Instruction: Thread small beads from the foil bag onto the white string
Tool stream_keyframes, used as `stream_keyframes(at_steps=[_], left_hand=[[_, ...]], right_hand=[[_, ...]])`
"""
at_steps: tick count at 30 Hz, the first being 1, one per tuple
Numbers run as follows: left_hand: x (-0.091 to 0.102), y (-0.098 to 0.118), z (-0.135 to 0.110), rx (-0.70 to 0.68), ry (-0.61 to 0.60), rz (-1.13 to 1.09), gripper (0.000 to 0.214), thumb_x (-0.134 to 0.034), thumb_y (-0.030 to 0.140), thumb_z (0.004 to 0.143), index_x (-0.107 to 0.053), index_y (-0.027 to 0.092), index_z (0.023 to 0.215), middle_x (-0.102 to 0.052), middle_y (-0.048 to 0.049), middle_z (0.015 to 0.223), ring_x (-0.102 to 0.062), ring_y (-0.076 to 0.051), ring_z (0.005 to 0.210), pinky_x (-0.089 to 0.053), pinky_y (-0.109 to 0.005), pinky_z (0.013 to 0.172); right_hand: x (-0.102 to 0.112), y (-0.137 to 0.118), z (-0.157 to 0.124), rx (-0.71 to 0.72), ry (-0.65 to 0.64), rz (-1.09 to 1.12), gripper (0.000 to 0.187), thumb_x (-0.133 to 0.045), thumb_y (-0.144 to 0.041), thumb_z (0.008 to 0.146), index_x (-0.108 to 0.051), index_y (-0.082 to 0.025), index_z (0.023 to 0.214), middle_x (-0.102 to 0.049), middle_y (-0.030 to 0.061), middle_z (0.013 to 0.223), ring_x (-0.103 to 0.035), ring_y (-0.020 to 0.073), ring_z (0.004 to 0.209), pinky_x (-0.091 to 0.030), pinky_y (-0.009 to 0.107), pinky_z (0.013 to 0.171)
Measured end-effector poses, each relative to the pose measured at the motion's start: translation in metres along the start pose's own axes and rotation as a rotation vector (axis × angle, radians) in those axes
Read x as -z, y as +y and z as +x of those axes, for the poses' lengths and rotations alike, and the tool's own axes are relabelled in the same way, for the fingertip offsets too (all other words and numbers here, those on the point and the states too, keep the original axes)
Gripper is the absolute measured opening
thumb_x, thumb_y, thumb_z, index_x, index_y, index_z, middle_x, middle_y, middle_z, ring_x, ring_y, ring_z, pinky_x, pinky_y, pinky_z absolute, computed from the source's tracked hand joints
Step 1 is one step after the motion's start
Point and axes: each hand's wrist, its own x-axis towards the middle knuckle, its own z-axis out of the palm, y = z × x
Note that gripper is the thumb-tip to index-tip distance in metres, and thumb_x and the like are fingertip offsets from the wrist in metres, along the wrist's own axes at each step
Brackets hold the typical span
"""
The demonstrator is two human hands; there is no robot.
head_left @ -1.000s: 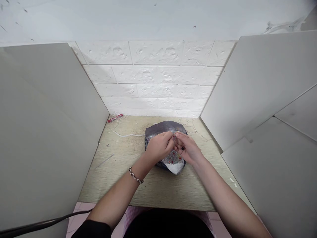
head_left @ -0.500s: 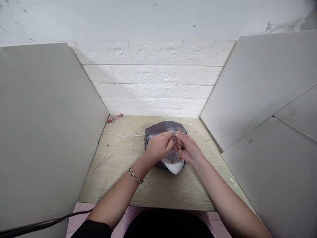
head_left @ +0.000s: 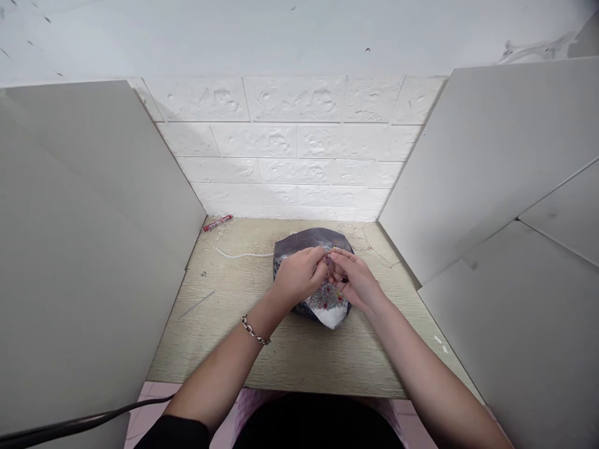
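A dark, shiny tray (head_left: pixel 304 239) filled with small beads, silver, red and white, sits on the wooden table (head_left: pixel 243 355). Both hands hover over its middle. My left hand (head_left: pixel 298 279), with a chain bracelet (head_left: pixel 255 331) on its wrist, is curled with its fingertips pinched together. My right hand (head_left: pixel 353 280) meets it fingertip to fingertip, also in a pinch. Something tiny is pinched between them; I cannot make out what it is.
A string of white beads (head_left: pixel 243 254) lies left of the tray. A small red packet (head_left: pixel 218 222) rests at the back left corner. Grey partition boards (head_left: pixel 93 206) wall the table on both sides, a white brick wall behind. A dark cable (head_left: pixel 70 426) runs at lower left.
Almost nothing differs. The hands stay pinched together over the tray, with only a slight shift of the left wrist.
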Motion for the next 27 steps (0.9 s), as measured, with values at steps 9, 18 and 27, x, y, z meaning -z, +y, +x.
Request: stream_keyframes(at_steps=[9, 18, 27], left_hand=[[-0.0007, -0.0005, -0.0008, 0.013, 0.002, -0.008, 0.020, -0.029, 0.025, 0.082, -0.042, 0.018, 0.069, -0.049, 0.0013, 0.067, -0.046, -0.011, 0.063, -0.030, -0.022, 0.054], [-0.0024, -0.0042, 0.0029, 0.052, -0.080, -0.285, 0.029, -0.029, 0.028, 0.084, -0.055, 0.017, 0.080, -0.057, -0.0006, 0.069, -0.050, -0.010, 0.063, -0.033, -0.020, 0.056], [-0.0032, -0.0066, 0.0064, 0.208, -0.135, -0.742, 0.033, -0.035, 0.038, 0.080, -0.055, 0.013, 0.073, -0.046, 0.0022, 0.056, -0.039, -0.008, 0.052, -0.030, -0.018, 0.051]], right_hand=[[-0.0017, 0.0009, -0.0002, 0.072, -0.030, -0.065, 0.016, -0.062, -0.028, 0.061, -0.055, -0.017, 0.071, -0.034, -0.0090, 0.040, -0.027, 0.0029, 0.037, -0.034, 0.019, 0.043], [0.0037, 0.0046, 0.0055, 0.306, 0.034, -0.377, 0.017, -0.055, -0.031, 0.067, -0.054, -0.016, 0.076, -0.051, -0.0032, 0.060, -0.042, 0.0057, 0.045, -0.035, 0.020, 0.044], [0.0040, 0.0065, 0.0006, 0.494, 0.080, -0.689, 0.020, -0.047, -0.034, 0.073, -0.053, -0.017, 0.083, -0.047, -0.0023, 0.056, -0.043, 0.0098, 0.049, -0.034, 0.022, 0.047]])
